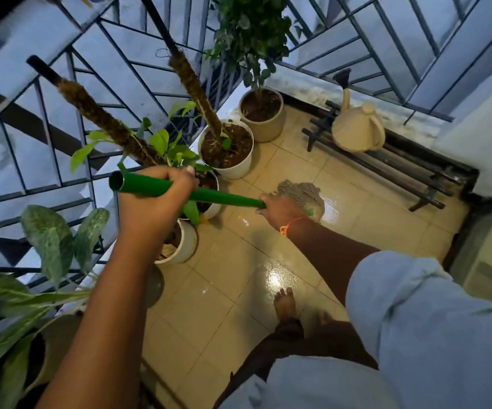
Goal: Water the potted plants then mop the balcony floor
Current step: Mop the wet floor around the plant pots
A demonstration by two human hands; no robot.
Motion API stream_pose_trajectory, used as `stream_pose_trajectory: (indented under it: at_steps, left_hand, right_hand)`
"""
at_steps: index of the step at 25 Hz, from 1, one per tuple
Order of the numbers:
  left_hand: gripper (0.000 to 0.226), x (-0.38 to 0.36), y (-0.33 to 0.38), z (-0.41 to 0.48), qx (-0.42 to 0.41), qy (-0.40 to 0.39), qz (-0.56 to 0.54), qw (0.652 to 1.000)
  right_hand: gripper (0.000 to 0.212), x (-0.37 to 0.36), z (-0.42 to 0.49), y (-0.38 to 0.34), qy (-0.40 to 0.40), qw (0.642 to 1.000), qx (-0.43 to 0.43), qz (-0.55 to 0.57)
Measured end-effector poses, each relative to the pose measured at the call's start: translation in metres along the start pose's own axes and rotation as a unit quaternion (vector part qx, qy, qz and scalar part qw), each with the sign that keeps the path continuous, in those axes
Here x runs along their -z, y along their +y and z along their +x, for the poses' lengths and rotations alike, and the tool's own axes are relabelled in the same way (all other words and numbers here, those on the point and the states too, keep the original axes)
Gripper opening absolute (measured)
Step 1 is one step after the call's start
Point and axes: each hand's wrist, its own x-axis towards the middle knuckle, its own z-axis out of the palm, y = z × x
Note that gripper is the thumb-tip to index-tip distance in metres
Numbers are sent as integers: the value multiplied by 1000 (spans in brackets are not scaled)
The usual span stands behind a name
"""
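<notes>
A mop with a green handle (224,197) slants down to its grey string head (299,191), which lies on the wet beige tile floor (238,278). My left hand (162,196) grips the handle near its top end. My right hand (280,211), with an orange wrist thread, grips the handle lower down, just above the mop head. Potted plants line the left side: a white pot with a moss pole (227,149), a beige pot with a small tree (264,115), and two more white pots partly hidden behind my left arm.
A beige watering can (358,131) stands on a dark slatted rack (401,166) at the far right wall. Metal railing (61,119) bounds the balcony at left and back. My bare foot (284,302) stands on the shiny tiles. Large leaves (49,240) crowd the near left.
</notes>
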Motion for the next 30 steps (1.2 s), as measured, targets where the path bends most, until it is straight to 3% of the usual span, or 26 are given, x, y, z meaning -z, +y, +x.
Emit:
stream_pose_trajectory:
  at_steps: [10, 18, 25, 30]
  left_hand:
    - [33, -97, 29, -56, -12, -133, -22, 991]
    - [25, -132, 2, -119, 5, -260, 3, 966]
    - [22, -86, -14, -116, 30, -234, 18, 972]
    - [36, 4, -25, -84, 27, -148, 23, 988]
  right_hand:
    - [32, 5, -136, 109, 58, 990, -124, -23]
    - [35, -15, -239, 161, 10, 974, -212, -79]
    - [35, -39, -224, 126, -5, 975, -202, -88]
    - [35, -70, -171, 29, 18, 987, -158, -31]
